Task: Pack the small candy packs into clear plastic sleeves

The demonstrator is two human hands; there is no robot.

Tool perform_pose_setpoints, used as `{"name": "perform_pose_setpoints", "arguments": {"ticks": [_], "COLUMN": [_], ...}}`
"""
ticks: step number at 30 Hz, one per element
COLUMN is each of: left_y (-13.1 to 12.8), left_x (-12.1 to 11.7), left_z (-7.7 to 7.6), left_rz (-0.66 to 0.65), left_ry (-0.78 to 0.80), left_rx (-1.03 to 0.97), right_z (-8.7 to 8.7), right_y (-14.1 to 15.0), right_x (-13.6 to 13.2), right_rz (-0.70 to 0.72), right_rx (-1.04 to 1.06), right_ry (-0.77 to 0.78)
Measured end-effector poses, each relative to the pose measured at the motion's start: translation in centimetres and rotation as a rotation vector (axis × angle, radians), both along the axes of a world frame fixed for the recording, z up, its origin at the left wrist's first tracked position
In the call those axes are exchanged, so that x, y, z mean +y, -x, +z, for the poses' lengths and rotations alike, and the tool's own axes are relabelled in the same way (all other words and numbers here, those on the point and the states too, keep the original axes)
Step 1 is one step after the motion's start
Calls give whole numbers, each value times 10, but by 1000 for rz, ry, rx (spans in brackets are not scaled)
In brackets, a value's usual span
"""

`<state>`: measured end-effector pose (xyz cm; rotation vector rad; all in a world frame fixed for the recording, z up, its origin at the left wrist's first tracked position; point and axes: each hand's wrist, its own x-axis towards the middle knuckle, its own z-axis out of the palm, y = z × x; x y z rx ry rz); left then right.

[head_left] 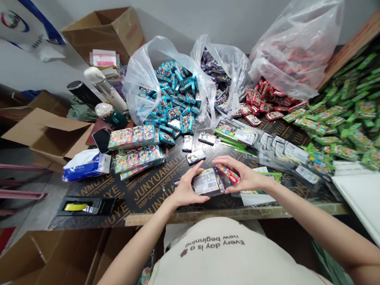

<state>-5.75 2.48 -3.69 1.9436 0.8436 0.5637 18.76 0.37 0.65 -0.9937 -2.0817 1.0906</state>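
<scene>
Near the table's front edge, my left hand (pixel 187 189) is closed round a small stack of boxes (pixel 206 181) with a white printed label and barcode facing up. My right hand (pixel 241 174) grips a small red box (pixel 228 173) with a colourful print, close against the right end of that stack. Just beyond my hands lie a few loose small dark boxes (pixel 196 157) with pale faces. To the right are green-backed clear packs (pixel 237 132) and several flat clear sleeves with labels (pixel 284 150).
Bags of blue boxes (pixel 176 91), purple boxes (pixel 215 72) and red boxes (pixel 265 99) line the back. Green boxes (pixel 355 107) heap at right. Wrapped packs (pixel 138 157), tissues (pixel 86 164), a tape dispenser (pixel 86 206) and bottles (pixel 105 87) stand left. Cartons (pixel 51 136) are beside the table.
</scene>
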Motion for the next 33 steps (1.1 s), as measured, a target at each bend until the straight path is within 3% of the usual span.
{"name": "perform_pose_setpoints", "arguments": {"ticks": [8,12,18,24,29,33], "left_y": [-1,0,5,1,-7,-13], "left_x": [-5,-9,-7,0,-2,-3], "left_z": [0,-1,-3,5,10,9], "left_rz": [35,-9,122,73,-35,55], "left_ry": [-60,-79,-90,-195,-236,-194], "left_rx": [-70,-34,4,99,121,96], "right_z": [-3,-5,2,-3,-15,-14], "right_y": [13,15,-2,-9,-12,-13], "right_x": [-9,-12,-14,-11,-6,-8], "right_rz": [-50,-12,-137,-16,-120,-151], "right_rx": [-32,-92,-166,-293,-298,-338], "right_ry": [-119,-95,-49,64,-67,-189]}}
